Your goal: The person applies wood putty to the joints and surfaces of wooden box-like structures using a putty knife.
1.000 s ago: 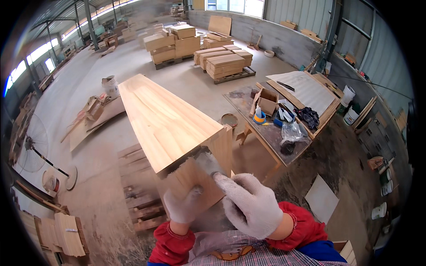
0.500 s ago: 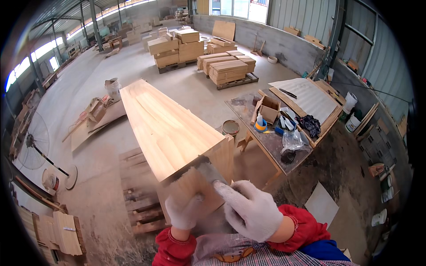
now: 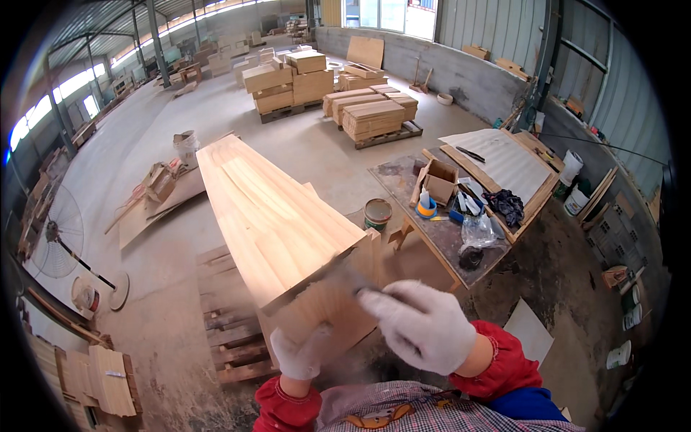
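A long pale wooden box (image 3: 281, 216), tapering away from me, lies raised in front of me. Dark grey filler-like smears run along the top edge of its near end. My right hand (image 3: 425, 324), in a white glove, is closed around a putty knife (image 3: 362, 291). Its blade is motion-blurred against the near end, close to the upper right corner. My left hand (image 3: 301, 353), also gloved, is at the lower part of that end face. Its fingertips are blurred, so whether it grips anything cannot be made out.
Below the box lies a slatted wooden pallet (image 3: 234, 338). To the right, a worktable (image 3: 403, 183) carries a cardboard box (image 3: 437, 180), bottles, a plastic bag and dark cloth. An open can (image 3: 376, 212) stands beside it. Stacked boards (image 3: 374, 119) are farther back; a fan (image 3: 57, 237) stands left.
My right hand has moved slightly right and down with the putty knife, whose blade is now more blurred. My left hand stays low on the end face. The view has shifted slightly.
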The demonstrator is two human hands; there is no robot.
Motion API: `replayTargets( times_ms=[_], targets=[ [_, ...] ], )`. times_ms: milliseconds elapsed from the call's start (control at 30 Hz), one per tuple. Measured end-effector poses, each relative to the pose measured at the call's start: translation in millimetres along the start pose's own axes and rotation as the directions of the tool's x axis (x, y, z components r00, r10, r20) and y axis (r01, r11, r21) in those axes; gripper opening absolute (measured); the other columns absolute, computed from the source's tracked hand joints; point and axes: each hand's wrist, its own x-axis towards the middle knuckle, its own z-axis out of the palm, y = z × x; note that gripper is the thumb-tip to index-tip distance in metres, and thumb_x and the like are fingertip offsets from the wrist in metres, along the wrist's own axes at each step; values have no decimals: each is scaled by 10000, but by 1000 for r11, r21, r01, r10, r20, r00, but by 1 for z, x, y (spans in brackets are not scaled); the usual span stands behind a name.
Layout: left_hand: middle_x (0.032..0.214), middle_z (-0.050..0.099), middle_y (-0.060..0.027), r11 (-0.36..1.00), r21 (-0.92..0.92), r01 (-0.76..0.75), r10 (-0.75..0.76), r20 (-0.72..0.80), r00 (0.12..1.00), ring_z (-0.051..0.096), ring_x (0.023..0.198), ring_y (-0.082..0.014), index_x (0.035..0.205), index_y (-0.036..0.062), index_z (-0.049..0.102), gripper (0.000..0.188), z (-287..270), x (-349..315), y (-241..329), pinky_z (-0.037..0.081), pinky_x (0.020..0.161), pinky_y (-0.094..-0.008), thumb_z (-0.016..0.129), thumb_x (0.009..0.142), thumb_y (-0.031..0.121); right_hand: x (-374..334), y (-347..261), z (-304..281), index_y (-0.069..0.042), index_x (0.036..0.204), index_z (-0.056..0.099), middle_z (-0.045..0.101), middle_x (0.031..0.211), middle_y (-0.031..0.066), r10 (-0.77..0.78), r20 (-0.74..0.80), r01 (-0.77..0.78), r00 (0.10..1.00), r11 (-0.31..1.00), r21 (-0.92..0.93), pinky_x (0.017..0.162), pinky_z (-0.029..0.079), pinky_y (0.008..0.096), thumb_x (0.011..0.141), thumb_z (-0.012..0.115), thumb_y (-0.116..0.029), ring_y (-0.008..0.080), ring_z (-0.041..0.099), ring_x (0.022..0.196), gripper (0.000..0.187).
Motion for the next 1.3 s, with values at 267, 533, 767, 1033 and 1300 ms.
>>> replayTargets(
  times_ms=[267, 533, 767, 1033, 1300],
  targets=[
    [919, 655, -99, 979, 96, -181, 180, 26, 983, 611, 788, -196, 977, -49, 623, 244, -5, -2, -19, 495, 714, -293, 658, 747, 27, 18, 2, -22, -136, 1138, 636, 590, 887, 59, -151, 187, 201, 971, 937, -286, 529, 484, 293, 729, 601, -103, 204, 595, 656, 412],
    [946, 660, -92, 993, -113, -36, 32, -31, 999, 612, 810, -148, 1062, -70, 589, 323, 1, -3, -13, 490, 719, -261, 654, 763, 33, 12, 39, -58, -117, 1066, 662, 607, 862, 73, -40, 68, 64, 997, 915, -399, 596, 512, 320, 687, 610, -9, 242, 615, 698, 397],
    [1037, 653, -138, 970, 74, -230, 226, 60, 972, 621, 910, -186, 1071, -117, 576, 386, -8, -2, -16, 488, 797, -311, 623, 765, 113, -5, 35, -44, -114, 1152, 624, 600, 842, 87, 82, -24, -84, 996, 984, -159, 607, 503, 341, 723, 596, -34, 257, 608, 715, 437],
    [1053, 644, -137, 995, -59, -77, 75, -37, 997, 613, 947, -202, 1115, -117, 541, 465, -7, -9, -15, 474, 822, -308, 647, 787, 196, -2, 48, -8, -114, 1164, 614, 612, 899, 103, 98, -159, -104, 982, 994, -30, 586, 508, 340, 706, 604, -22, 271, 611, 695, 467],
    [1004, 654, -130, 992, -3, -122, 122, 25, 992, 619, 895, -188, 1085, -114, 552, 409, -15, -9, -21, 488, 779, -297, 617, 782, 152, -1, 7, -23, -139, 1132, 641, 596, 875, 77, -83, 146, 111, 986, 974, -196, 533, 491, 307, 727, 618, -77, 211, 597, 648, 410]
  ],
)
